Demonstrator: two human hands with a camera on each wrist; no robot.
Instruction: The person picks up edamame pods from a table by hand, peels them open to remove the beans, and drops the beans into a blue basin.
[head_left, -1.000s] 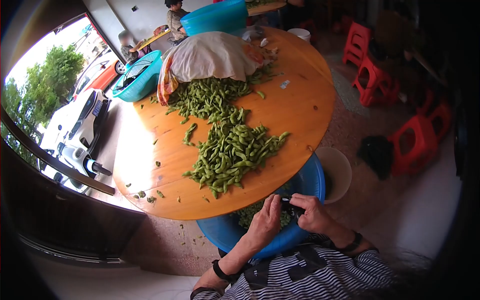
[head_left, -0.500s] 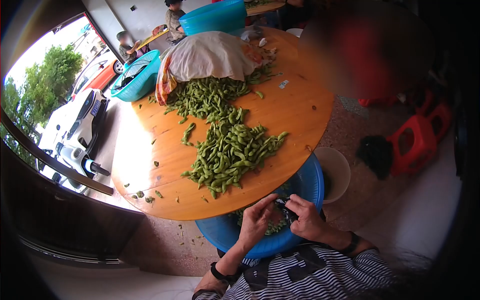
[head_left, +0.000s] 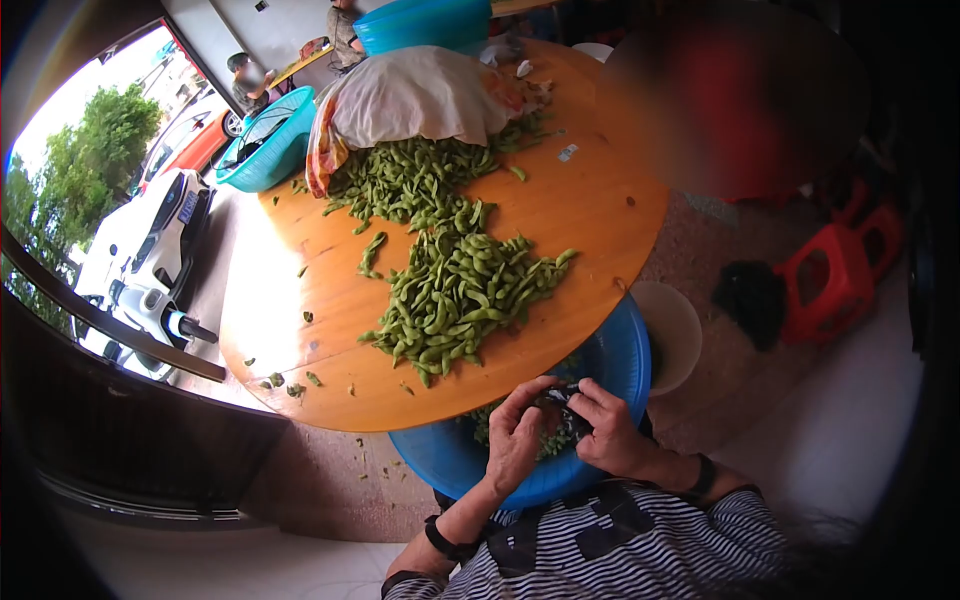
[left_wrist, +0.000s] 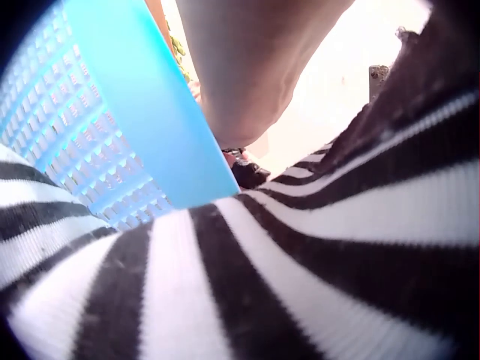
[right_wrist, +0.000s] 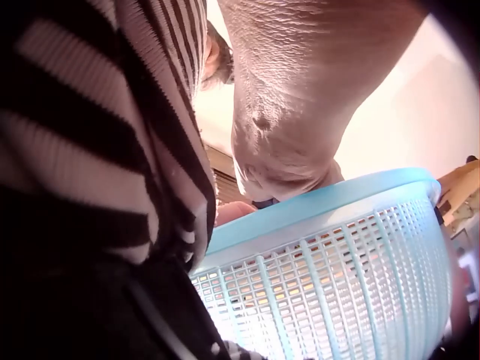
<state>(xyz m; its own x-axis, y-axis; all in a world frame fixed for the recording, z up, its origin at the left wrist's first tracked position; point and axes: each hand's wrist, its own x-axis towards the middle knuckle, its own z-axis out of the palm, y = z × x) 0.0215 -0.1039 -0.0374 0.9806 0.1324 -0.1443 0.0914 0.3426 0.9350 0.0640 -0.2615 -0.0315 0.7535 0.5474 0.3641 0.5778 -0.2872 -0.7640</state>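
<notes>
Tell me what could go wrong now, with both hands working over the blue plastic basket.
The right hand grips a small dark tool right against the left hand: fingers could get nicked. The heap of green bean pods lies near the edge of the round wooden table; some could slide past the blue plastic basket.

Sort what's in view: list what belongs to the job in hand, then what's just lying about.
In the job: left hand; right hand and the small dark tool it grips; blue basket under them; pile of green pods; sack spilling more pods; round wooden table.
Lying about: teal basket beyond the table; white bowl, red stool and black bundle on the floor.
</notes>
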